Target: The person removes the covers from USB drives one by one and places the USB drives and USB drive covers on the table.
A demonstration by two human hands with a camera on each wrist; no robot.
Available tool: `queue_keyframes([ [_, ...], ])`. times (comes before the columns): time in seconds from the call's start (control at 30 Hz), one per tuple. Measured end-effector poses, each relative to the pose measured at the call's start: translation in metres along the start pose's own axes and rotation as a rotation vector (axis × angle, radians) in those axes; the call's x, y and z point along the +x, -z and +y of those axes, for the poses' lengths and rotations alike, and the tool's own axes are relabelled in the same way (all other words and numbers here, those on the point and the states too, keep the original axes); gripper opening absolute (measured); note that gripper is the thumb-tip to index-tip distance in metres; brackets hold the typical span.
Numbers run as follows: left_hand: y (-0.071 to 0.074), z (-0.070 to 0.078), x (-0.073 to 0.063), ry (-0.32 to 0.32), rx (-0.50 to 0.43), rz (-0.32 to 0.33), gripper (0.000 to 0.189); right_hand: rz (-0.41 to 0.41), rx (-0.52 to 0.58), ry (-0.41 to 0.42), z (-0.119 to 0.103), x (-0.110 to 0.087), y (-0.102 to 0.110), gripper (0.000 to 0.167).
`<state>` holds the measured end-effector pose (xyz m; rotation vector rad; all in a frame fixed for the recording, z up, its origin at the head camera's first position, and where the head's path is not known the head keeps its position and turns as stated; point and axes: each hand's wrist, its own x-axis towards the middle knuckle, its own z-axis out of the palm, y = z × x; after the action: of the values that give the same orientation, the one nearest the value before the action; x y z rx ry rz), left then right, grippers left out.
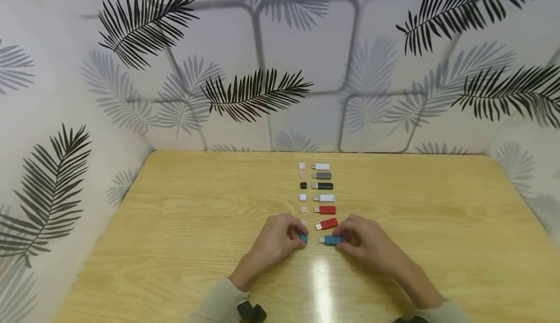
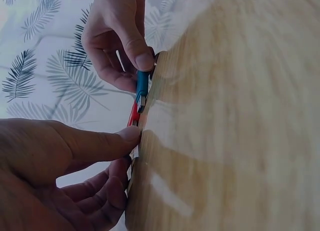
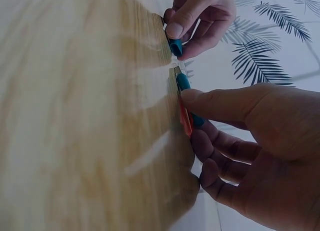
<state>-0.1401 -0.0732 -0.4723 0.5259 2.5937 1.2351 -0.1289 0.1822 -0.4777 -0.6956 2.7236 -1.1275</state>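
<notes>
At the near end of a line of USB sticks, my left hand (image 1: 280,238) pinches a small blue cap (image 1: 304,238) between thumb and fingers. The cap's open end shows in the right wrist view as a dark hollow (image 3: 176,47). Across a short gap, my right hand (image 1: 367,240) grips the rear of a blue USB stick (image 1: 332,240), its metal plug pointing left toward the cap. Just beyond lies a red USB stick (image 1: 326,224), slightly tilted, with a clear cap (image 1: 304,222) partly behind my left fingers.
Farther back on the wooden table (image 1: 197,206) lie another red stick (image 1: 325,210), a white one (image 1: 325,198), a black one (image 1: 323,186), a grey one (image 1: 323,176) and a second white one (image 1: 321,166). Their caps form a column to the left, including a black cap (image 1: 303,185). A leaf-patterned wall (image 1: 297,119) stands behind.
</notes>
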Motion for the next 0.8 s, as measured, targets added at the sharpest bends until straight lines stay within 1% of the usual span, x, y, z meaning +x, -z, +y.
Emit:
queue_keyframes([
  [0.13,-0.0005,-0.0005,-0.0013,0.005,0.009,0.006,0.015,0.0,0.009,-0.001,-0.0003,0.0,-0.0029,0.017],
  [0.23,-0.0006,-0.0005,-0.0018,0.012,0.001,-0.002,0.016,-0.01,0.012,-0.012,-0.0009,-0.0016,-0.0035,0.016],
  [0.47,0.0008,0.0023,0.0021,-0.012,-0.006,-0.019,0.018,0.01,-0.011,-0.022,0.0,-0.0024,0.0007,0.017],
  [0.67,0.0036,0.0009,0.0044,-0.022,0.007,-0.037,0.021,0.002,0.027,-0.025,0.0009,-0.0017,0.0022,0.017],
  [0.8,0.0055,-0.001,0.0041,-0.037,-0.01,-0.028,0.02,0.018,0.033,-0.04,0.0046,-0.0026,0.0024,0.019],
])
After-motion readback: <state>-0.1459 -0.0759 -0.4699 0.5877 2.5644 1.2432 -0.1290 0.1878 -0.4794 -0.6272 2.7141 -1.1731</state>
